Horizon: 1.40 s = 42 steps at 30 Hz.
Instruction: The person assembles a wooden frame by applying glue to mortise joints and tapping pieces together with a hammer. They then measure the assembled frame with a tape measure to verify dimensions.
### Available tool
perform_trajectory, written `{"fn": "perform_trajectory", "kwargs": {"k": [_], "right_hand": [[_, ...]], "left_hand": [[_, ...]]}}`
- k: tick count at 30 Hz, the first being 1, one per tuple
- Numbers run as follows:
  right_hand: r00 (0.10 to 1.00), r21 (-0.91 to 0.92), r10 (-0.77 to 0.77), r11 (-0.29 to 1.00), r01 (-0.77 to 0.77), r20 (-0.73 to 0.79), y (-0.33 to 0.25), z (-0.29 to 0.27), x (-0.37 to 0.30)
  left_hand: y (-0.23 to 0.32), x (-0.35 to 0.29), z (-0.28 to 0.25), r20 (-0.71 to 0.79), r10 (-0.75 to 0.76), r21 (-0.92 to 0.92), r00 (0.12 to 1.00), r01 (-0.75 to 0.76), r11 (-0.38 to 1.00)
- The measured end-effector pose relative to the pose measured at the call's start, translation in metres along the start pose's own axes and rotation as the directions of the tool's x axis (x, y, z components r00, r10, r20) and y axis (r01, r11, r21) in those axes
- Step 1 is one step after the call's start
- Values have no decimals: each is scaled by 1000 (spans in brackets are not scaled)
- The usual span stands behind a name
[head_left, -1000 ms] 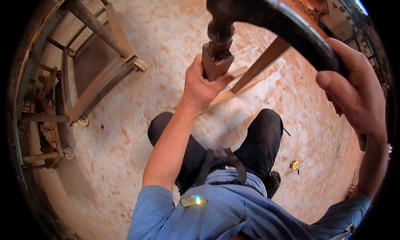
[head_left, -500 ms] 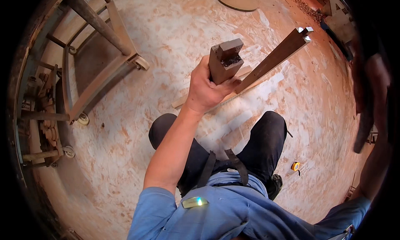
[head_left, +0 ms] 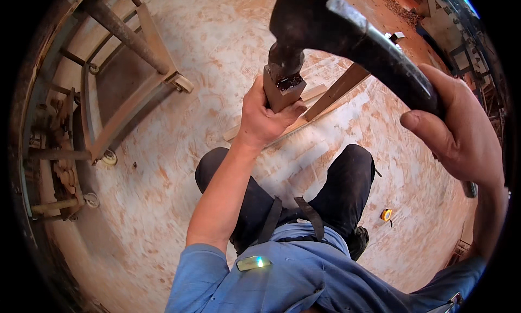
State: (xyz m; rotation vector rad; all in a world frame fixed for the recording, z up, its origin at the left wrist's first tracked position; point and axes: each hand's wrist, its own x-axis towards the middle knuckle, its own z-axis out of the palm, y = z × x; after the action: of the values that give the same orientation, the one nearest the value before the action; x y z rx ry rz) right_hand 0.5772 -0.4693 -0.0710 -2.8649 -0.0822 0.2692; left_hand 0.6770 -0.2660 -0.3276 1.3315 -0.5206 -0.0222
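My left hand (head_left: 263,117) is wrapped round an upright wooden post (head_left: 280,100) in front of my knees. The post's top end has a notch with a dark, wet-looking inside. My right hand (head_left: 461,131) is closed on the handle of a dark claw hammer (head_left: 374,44), raised at the right. In this view the hammer's head covers the far part of the post's top; whether the two touch I cannot tell. Just beyond my left hand, a long brown timber (head_left: 339,91) slants away to the right, partly hidden behind the hammer.
A paler strip of wood (head_left: 233,133) lies on the stained floor beyond my knees. To the left stands a wooden frame on casters (head_left: 130,115), with more wooden parts stacked beside it. A yellow tape measure (head_left: 386,215) lies right of my leg.
My right hand has swung the hammer from the far right edge inward and down, bringing its head over the post's end. My left hand and the post have dipped slightly toward me.
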Motion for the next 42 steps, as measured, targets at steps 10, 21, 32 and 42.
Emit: {"fn": "perform_trajectory", "kwargs": {"k": [10,21,32,42], "right_hand": [[995,-29,101,995,-101,25,-19,-1,-4],[972,90,-21,995,43,-233,6,13,-10],[979,93,-145,983,160,-145,10,11,-1],[802,944,498,185,272,-329,116,117,-7]], "left_hand": [[-2,3,2,25,-82,37,996,81,996],[-5,-1,5,-11,32,80,999,-31,996],[-21,0,3,-5,28,-74,1000,-29,997],[-16,6,-6,103,-38,122,994,25,992]]}}
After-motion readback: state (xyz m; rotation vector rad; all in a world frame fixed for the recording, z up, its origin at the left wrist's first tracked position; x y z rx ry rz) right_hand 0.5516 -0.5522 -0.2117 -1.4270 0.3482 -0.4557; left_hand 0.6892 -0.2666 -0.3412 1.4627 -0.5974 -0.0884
